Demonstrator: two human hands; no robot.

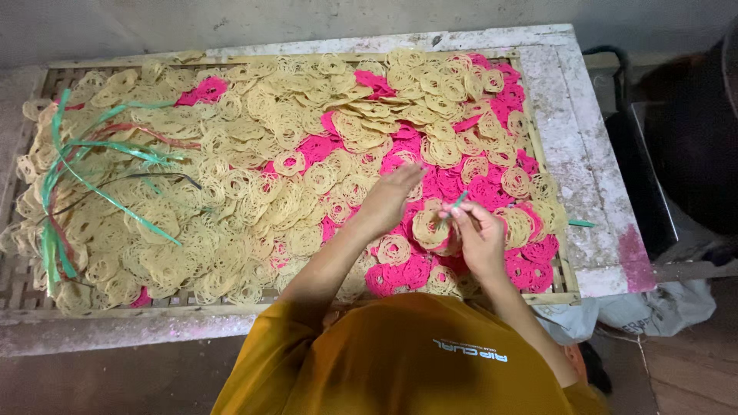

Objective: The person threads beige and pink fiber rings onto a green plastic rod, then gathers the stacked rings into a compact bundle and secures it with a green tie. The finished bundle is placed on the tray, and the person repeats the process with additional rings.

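Observation:
Round lacy crackers, cream (254,192) and pink (492,192), lie spread over a slatted bamboo tray (15,277). My left hand (390,198) reaches out flat over the pile, its fingertips touching cream crackers near the middle. To its right, my right hand (480,238) pinches a thin green plastic strip (458,201) that points up and away. A cream cracker (427,227) sits between the two hands, against my right fingers. Whether it hangs on the strip I cannot tell.
A bundle of green and red plastic strips (84,165) lies on the tray's left part. One loose green strip (582,224) rests on the worn white table edge (573,138). Dark objects (684,138) and a crumpled sack (653,307) stand to the right.

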